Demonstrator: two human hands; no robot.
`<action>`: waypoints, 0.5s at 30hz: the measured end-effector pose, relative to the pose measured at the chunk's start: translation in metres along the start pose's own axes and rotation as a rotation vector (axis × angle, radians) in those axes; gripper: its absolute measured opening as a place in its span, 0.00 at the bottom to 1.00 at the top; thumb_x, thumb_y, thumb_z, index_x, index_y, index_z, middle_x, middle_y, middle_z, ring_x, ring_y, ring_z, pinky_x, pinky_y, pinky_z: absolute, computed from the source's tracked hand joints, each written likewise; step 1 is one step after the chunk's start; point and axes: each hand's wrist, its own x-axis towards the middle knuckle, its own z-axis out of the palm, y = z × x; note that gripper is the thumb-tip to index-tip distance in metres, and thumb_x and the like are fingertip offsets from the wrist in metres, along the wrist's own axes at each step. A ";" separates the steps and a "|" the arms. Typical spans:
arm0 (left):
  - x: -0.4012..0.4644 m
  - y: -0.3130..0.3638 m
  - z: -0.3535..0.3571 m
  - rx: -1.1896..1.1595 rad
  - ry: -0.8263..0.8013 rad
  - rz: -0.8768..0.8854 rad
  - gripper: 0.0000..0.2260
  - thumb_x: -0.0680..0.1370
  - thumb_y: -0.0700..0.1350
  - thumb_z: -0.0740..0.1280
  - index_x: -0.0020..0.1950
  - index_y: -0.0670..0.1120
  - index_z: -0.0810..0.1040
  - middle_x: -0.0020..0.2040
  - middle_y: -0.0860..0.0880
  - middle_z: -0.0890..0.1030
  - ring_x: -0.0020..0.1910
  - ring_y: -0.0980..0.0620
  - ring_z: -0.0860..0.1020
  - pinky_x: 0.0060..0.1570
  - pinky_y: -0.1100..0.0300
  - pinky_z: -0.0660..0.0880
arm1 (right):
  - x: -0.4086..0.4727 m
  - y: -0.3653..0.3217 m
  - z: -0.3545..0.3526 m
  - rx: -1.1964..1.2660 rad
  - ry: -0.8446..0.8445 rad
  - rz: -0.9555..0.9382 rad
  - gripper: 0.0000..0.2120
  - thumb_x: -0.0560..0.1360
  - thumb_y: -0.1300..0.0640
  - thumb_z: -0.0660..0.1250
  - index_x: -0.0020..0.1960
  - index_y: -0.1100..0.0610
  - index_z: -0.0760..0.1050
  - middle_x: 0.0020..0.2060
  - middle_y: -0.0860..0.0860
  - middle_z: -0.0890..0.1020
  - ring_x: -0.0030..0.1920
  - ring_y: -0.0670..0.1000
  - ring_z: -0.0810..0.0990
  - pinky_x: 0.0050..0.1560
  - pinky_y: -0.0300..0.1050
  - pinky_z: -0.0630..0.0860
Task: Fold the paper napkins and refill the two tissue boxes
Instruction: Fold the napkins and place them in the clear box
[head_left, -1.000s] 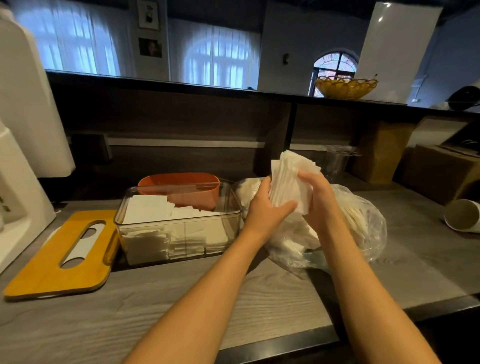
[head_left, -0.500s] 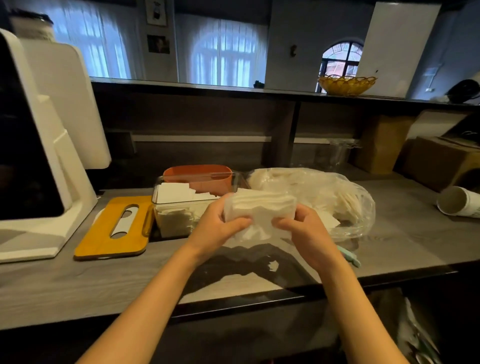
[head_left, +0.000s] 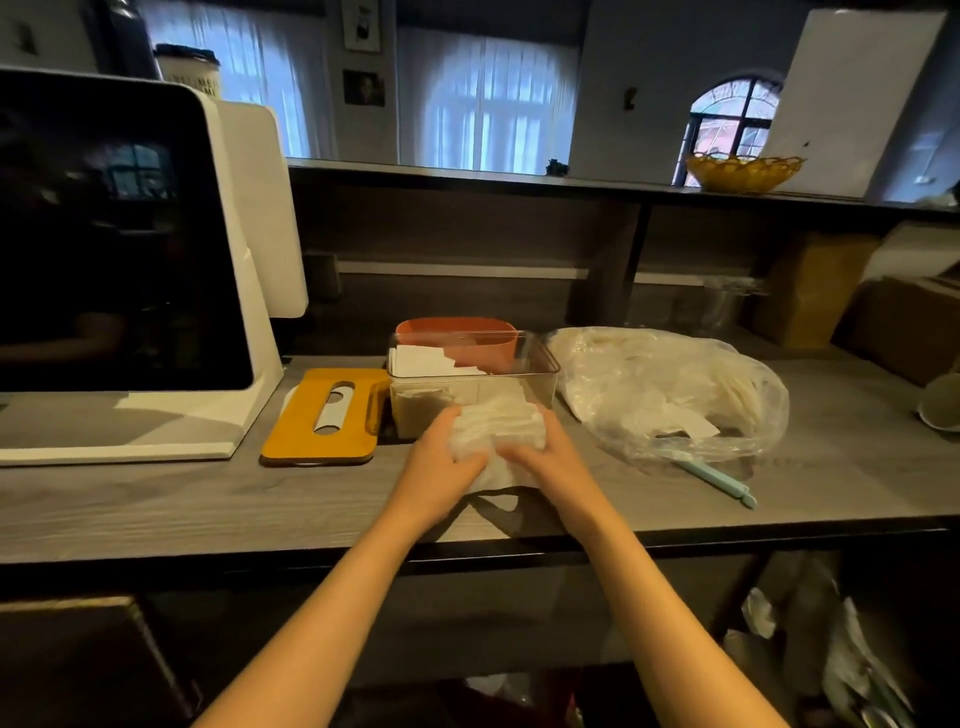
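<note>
A thick stack of white paper napkins (head_left: 496, 426) lies on the grey counter just in front of the clear tissue box (head_left: 545, 364). My left hand (head_left: 441, 462) grips its left side and my right hand (head_left: 540, 457) grips its right side. The clear box holds folded napkins, mostly at its left. An orange tissue box (head_left: 457, 332) stands right behind it. The yellow slotted lid (head_left: 324, 415) lies flat to the left of the clear box. A clear plastic bag of napkins (head_left: 670, 389) lies at the right.
A white screen terminal (head_left: 124, 249) takes up the counter's left. A pale blue pen-like stick (head_left: 719, 480) lies in front of the bag. A paper cup (head_left: 940, 402) and cardboard boxes (head_left: 904, 332) sit far right. The counter's front edge (head_left: 467, 551) is close to me.
Both hands brought the napkin stack out of the bag, turned it flat and lowered it onto the counter in front of the clear box. The camera view pulled back and left.
</note>
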 end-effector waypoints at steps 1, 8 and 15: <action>0.000 0.003 0.007 -0.064 0.024 -0.021 0.18 0.78 0.42 0.69 0.66 0.53 0.72 0.56 0.58 0.79 0.58 0.60 0.77 0.50 0.71 0.74 | 0.002 0.000 0.007 0.045 0.072 0.018 0.27 0.76 0.56 0.71 0.72 0.50 0.68 0.62 0.47 0.79 0.62 0.45 0.79 0.60 0.43 0.78; 0.008 0.018 0.036 -0.287 0.411 -0.134 0.10 0.82 0.50 0.65 0.61 0.48 0.78 0.53 0.55 0.79 0.52 0.58 0.78 0.42 0.68 0.73 | 0.022 -0.004 0.026 -0.029 0.517 0.120 0.17 0.75 0.42 0.70 0.56 0.53 0.79 0.47 0.47 0.82 0.49 0.47 0.81 0.52 0.49 0.80; 0.011 0.014 0.033 -0.277 0.549 -0.085 0.05 0.81 0.41 0.64 0.49 0.47 0.79 0.49 0.53 0.80 0.50 0.58 0.78 0.41 0.67 0.74 | 0.029 0.003 0.030 -0.132 0.581 0.025 0.12 0.77 0.48 0.70 0.39 0.54 0.75 0.36 0.49 0.80 0.40 0.49 0.79 0.42 0.46 0.75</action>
